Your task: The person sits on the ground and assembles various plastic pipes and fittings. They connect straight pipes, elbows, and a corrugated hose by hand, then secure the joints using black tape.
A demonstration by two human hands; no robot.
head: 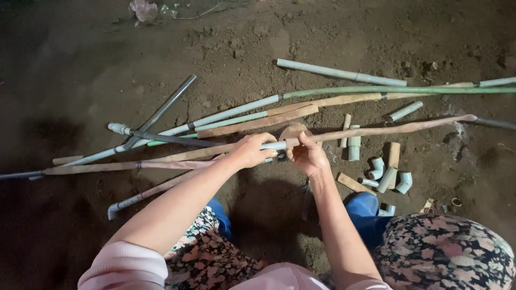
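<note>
My left hand (251,150) grips a long thin pipe (177,156) that lies across the dirt, partly wrapped in brown tape. My right hand (308,157) holds the same pipe just to the right, fingers pinching a brown tape strip (294,132) that loops up over the bare grey section (275,145) between my hands. The wrapped part of the pipe (398,128) runs on to the right. Both hands sit close together above my knees.
Several other long pipes (236,111) lie fanned on the dirt ground (80,64). Short pipe pieces (353,145) and white elbow fittings (404,182) lie to the right. My blue shoes (363,207) and floral clothing (441,252) are at the bottom.
</note>
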